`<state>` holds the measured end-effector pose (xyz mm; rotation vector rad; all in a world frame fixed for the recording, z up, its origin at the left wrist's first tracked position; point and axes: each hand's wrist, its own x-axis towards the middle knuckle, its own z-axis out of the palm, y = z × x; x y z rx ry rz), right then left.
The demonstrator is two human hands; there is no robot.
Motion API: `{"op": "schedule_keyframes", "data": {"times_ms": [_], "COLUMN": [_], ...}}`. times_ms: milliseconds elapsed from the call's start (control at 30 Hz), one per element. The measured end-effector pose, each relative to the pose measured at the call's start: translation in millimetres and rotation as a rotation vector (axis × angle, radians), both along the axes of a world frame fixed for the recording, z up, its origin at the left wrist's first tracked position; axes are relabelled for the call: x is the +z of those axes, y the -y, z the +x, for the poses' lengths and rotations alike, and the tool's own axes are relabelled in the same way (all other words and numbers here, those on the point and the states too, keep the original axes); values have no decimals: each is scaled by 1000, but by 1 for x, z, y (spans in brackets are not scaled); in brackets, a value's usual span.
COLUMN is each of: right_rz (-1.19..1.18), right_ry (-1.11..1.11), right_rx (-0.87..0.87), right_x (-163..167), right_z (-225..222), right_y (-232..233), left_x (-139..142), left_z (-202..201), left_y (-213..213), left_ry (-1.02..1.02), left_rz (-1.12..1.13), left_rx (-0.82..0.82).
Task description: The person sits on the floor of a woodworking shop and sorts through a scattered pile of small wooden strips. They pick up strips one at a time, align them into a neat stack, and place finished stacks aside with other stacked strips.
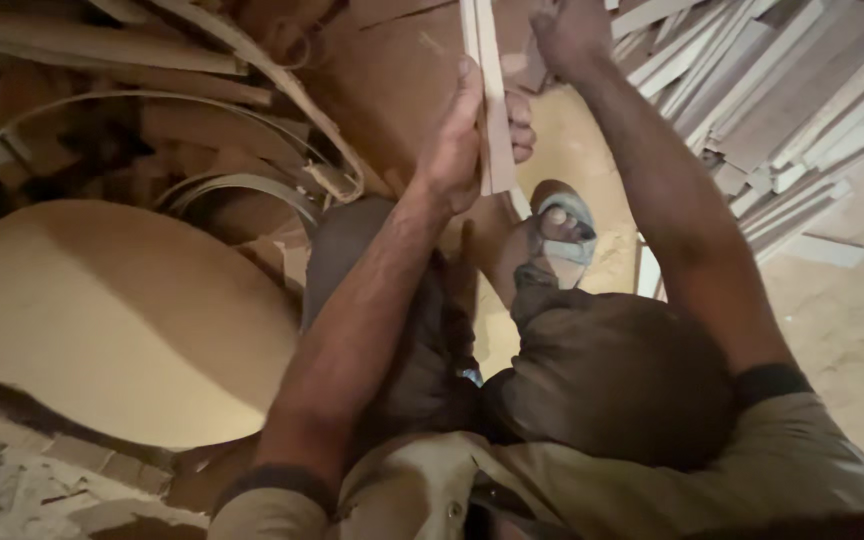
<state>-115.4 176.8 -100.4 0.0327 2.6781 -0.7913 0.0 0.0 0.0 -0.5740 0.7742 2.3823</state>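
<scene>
Seen from above, a seated person's left hand point(462, 140) is wrapped around a pale, narrow wooden strip point(493, 110), fingers curled over its far side. The strip stands nearly upright, its lower end near a sandalled foot point(559, 235). The right hand point(570, 35) reaches farther out, touching a pile of wooden slats point(782, 90); its grip cannot be told. A round wooden board point(112, 320) lies left.

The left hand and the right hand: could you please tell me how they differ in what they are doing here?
The left hand is closed round a bundle of thin wooden strips, while the right hand reaches farther out, to the top edge of the view. The left hand's grip is plain; what the right hand holds cannot be made out. Both are bare and raised above the sandalled foot.
</scene>
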Motion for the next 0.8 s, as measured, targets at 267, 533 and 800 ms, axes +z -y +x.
{"op": "schedule_keyframes", "data": {"times_ms": [267,533,800], "right_rz": [-1087,-1189,-544], "right_ry": [143,193,119], "right_rx": [-146,-141,-117], "right_x": [108,131,74], "right_z": [69,83,53], "right_y": [-46,-10,-18], "left_x": [-22,-17,-33], "left_z": [7,13,20], "left_y": [-10,-12,-18], "left_ry": [-128,-235,-89], "left_rz": [-394,-370,-296], "left_rx": [65,-100,96]}}
